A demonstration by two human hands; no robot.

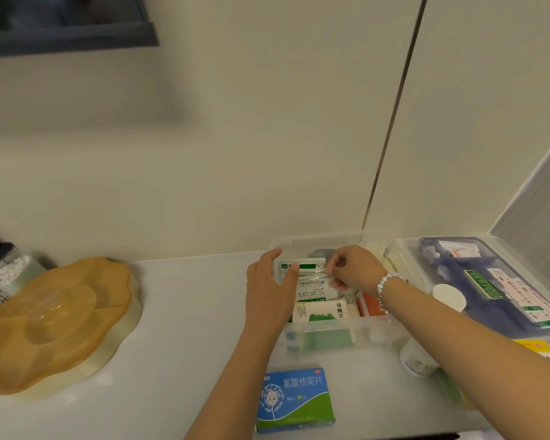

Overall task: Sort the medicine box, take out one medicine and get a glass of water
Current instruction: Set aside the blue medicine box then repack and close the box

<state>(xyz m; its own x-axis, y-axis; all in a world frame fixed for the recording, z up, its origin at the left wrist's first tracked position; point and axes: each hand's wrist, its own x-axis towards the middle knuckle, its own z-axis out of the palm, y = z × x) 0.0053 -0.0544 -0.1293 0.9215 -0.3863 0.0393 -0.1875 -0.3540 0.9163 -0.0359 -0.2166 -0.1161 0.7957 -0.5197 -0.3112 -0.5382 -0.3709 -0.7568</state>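
Readable text: blue-green carton (295, 399) at the table's near edge reads "氯雷他定片", with a "14" below it. White box (323, 311) inside the medicine box (331, 331) reads "华素片". Other labels are too blurred to read.

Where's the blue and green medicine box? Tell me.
In the head view, the blue and green medicine box lies flat on the counter, at the front between both forearms.

Both forearms enter from lower edge, converge twd centre-right of frame. Left hand (269, 287): back of hand up, fingers straight and together, thumb spread wide, index tip at approx. mid-frame height; open, not gripping. Right hand (351, 269): fingers curled in, tips pinched tight w/ thumb, wrist bent, beaded bracelet (386, 285) round wrist. Right forearm runs diagonally to lower-right corner. Hands near, not touching.
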